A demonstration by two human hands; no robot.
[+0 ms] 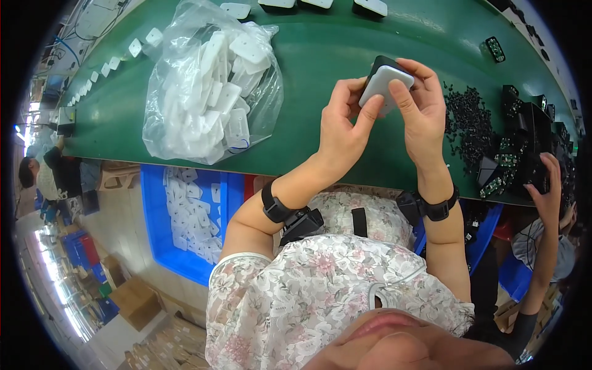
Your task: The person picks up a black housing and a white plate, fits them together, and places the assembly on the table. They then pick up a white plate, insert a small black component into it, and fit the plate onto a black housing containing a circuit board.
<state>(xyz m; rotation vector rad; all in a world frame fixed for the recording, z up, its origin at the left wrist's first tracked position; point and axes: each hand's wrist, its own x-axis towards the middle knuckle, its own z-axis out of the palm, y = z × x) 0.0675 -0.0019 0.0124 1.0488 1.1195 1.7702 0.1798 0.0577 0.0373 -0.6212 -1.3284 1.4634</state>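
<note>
Between my two hands, raised over the green table, is a small rounded plastic case [390, 84] with a white cover on a black shell. My left hand [351, 111] grips its left side, thumb pressed on the white face. My right hand [422, 105] grips the other side, its thumb also on the white face and its fingers curled behind the top edge. The fingers hide part of the black shell. To the left of my hands lies a clear plastic bag [185, 74] full of white covers [229, 98].
Small black parts [467, 117] are heaped right of my hands, beside circuit boards [507, 160] and black shells. Cases [370, 7] line the far side of the green table [308, 123]. A blue bin [179, 256] of white pieces stands below. A co-worker's hand [547, 191] reaches in at right.
</note>
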